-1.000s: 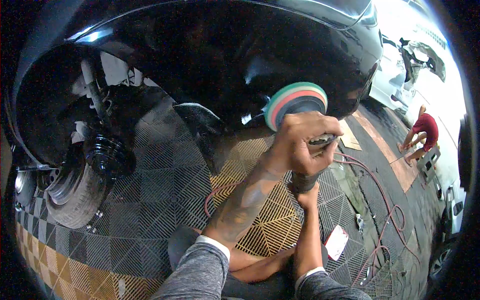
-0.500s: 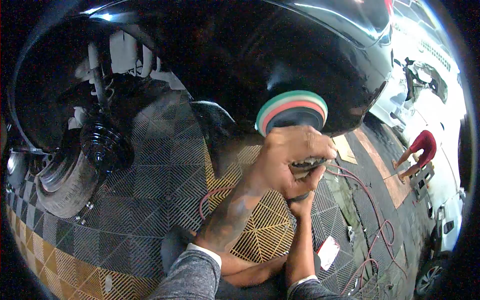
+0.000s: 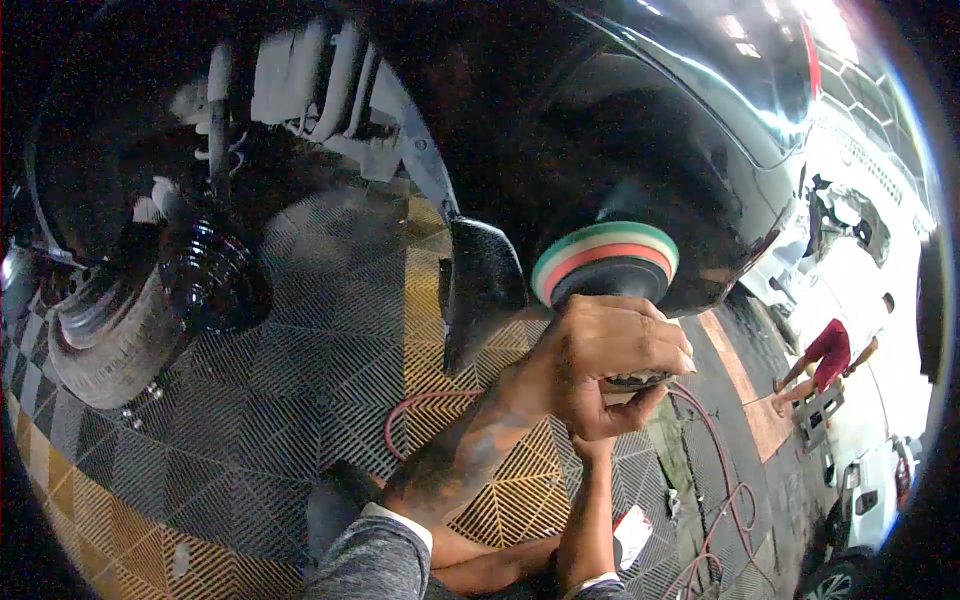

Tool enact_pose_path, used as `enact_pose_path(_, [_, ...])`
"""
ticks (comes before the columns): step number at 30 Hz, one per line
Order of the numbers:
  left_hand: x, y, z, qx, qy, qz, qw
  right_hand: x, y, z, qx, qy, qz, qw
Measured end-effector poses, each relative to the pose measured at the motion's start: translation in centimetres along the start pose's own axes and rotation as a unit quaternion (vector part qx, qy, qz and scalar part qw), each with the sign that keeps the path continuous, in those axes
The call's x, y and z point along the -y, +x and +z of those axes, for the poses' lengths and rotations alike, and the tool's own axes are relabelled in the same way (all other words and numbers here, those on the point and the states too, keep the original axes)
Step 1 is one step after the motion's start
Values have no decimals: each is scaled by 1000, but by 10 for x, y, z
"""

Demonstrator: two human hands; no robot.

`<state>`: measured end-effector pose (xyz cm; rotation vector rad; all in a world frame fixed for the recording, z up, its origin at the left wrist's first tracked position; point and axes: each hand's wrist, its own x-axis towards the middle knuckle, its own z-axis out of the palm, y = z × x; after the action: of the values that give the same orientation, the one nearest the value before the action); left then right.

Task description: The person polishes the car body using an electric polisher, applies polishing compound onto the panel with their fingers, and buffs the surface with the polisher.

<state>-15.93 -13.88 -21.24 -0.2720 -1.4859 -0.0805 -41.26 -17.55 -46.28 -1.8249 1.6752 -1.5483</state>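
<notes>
The polisher [image 3: 625, 281] has a round pad [image 3: 604, 243] with green, white and red rings. It is up against, or just beside, the dark car panel [image 3: 690, 150] — I can't tell if the two touch. The left hand [image 3: 615, 350] is wrapped tight around the polisher, just below the pad. The right hand [image 3: 592, 450] is under the polisher too, mostly hidden behind the left one, so I can't tell how its fingers hold on.

To do this well, I think the pad should sit flat on the panel, not tip up on its edge. A soft, even push and slow moves seem best. Two hands should help stop it from jumping. The panel bends, so the wrists need to turn with it.

A red hose [image 3: 391, 428] lies on the floor tiles [image 3: 340, 400] below and left of the polisher — best not to let it get near the pad. A tyre [image 3: 115, 360] is far left of the polisher, and a person in red shorts [image 3: 829, 357] is well off to its right.
</notes>
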Motion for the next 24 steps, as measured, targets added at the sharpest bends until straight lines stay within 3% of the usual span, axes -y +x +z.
enact_pose_path(9, [11, -2, 12, -15, -25, 35, 999, -66, -3, -33, 142, -311, -66, 937])
enact_pose_path(13, [32, -3, 25, -6, -30, 71, 997, -54, -4, -39, 100, -216, -26, 971])
enact_pose_path(14, [34, -6, 28, -8, -36, 79, 996, -46, -5, -37, 61, -132, 6, 989])
enact_pose_path(15, [37, -8, 31, -11, -42, 88, 995, -46, -6, -34, 40, -43, -22, 998])
enact_pose_path(16, [32, -1, 30, -13, -48, 96, 994, -47, -5, -34, 37, -44, -21, 998])
enact_pose_path(18, [10, 2, 19, -40, -63, 14, 997, -49, -4, -35, 13, -262, -156, 952])
enact_pose_path(19, [18, -1, 20, -40, -65, 12, 997, -49, -6, -36, 26, -288, -158, 944])
enact_pose_path(22, [38, -6, 15, 2, -39, 149, 988, -40, -3, -33, 74, -236, -68, 967])
enact_pose_path(24, [27, -12, 13, -5, -29, 94, 995, -31, -1, -29, 80, -208, -40, 974])
